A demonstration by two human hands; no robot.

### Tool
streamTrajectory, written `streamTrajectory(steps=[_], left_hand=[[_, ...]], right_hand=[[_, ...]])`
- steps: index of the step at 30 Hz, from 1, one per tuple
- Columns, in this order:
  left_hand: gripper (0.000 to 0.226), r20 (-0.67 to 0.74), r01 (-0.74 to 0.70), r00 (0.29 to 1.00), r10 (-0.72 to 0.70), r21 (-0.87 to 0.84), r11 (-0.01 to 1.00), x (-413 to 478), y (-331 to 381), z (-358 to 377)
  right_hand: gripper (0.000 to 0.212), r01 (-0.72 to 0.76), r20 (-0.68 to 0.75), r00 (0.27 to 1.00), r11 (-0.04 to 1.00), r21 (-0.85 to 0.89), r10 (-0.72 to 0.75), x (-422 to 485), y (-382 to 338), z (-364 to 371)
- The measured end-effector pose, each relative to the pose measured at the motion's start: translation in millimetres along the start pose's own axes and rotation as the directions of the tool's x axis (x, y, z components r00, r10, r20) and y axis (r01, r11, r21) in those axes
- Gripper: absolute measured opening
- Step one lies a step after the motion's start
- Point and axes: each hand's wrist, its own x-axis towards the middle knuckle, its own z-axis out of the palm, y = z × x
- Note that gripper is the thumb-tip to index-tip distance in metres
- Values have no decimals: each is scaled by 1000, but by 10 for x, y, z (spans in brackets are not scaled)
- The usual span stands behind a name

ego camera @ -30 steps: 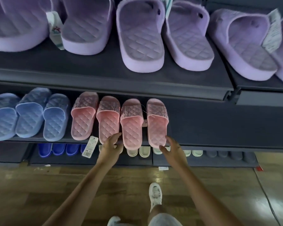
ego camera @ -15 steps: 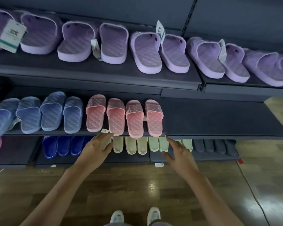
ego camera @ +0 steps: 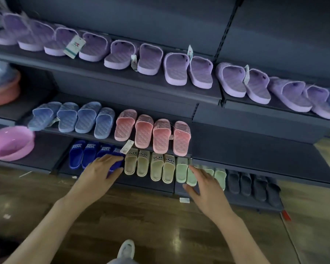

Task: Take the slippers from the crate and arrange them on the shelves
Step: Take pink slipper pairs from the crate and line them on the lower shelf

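Several pink slippers [ego camera: 152,133] stand in a row on the middle shelf [ego camera: 246,147], next to several light blue slippers [ego camera: 74,119]. Purple slippers [ego camera: 175,71] line the top shelf [ego camera: 122,75]. On the bottom shelf sit dark blue [ego camera: 84,153], beige [ego camera: 151,164], pale green [ego camera: 185,172] and dark grey slippers [ego camera: 253,185]. My left hand [ego camera: 99,174] hovers open, empty, below the pink row in front of the dark blue slippers. My right hand [ego camera: 206,185] is open and empty too, in front of the pale green slippers. No crate is in view.
A pink basin [ego camera: 10,142] and an orange basin [ego camera: 4,88] sit on the shelves at the left. The middle shelf's right half holds nothing. A white tag [ego camera: 128,146] hangs from a pink slipper. Wooden floor [ego camera: 141,221] and my white shoe [ego camera: 126,248] lie below.
Both hands have drawn back and down from the pink slippers' heels and hang clear of them. The view has pulled back, showing more of the shelves.
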Motion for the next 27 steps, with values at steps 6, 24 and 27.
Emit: streamTrajectory(steps=[6,24,27], left_hand=[[36,-28,152,988,-151,43,987,-727,207,-140],[31,-421,655,699,-578,53,754,-3099,-607,-1387],[48,-452,695,657,-604,52,717,-3479,-831,-1645]], right_hand=[[56,145,19,989,989,2,-145,-386,-93,-23],[53,674,256,696,733,90,-671,-369,-2406,778],[52,732,288,623,672,111,-727,-403,-2946,1046]])
